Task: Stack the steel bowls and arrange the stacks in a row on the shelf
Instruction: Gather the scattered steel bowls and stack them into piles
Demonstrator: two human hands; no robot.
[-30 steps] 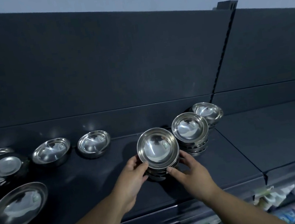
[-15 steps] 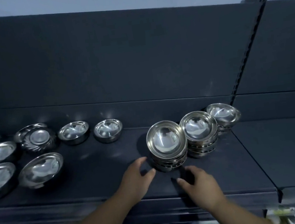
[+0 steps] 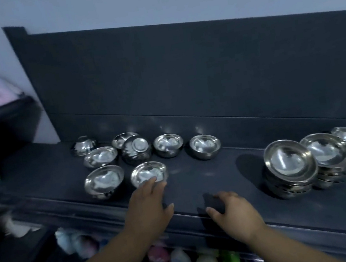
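- While my hands hover over the dark shelf (image 3: 196, 178), I judge the step in hand to be picking up a loose bowl for a new stack; three finished stacks already sit in a row at three o'clock.
- Nearest stack (image 3: 289, 167) is where the row ends, so a fresh stack should go just beside it at nine o'clock, keeping the line straight.
- Loose bowls cluster at ten to eleven o'clock; one, the upturned bowl (image 3: 136, 150), lies base-up and needs flipping before it nests.
- My left hand (image 3: 147, 203) is open, fingertips touching the rim of the front bowl (image 3: 148, 174); I should pinch the rim, not push it.
- My right hand (image 3: 234, 211) rests loosely curled and empty at the shelf's front edge, ready to steady.
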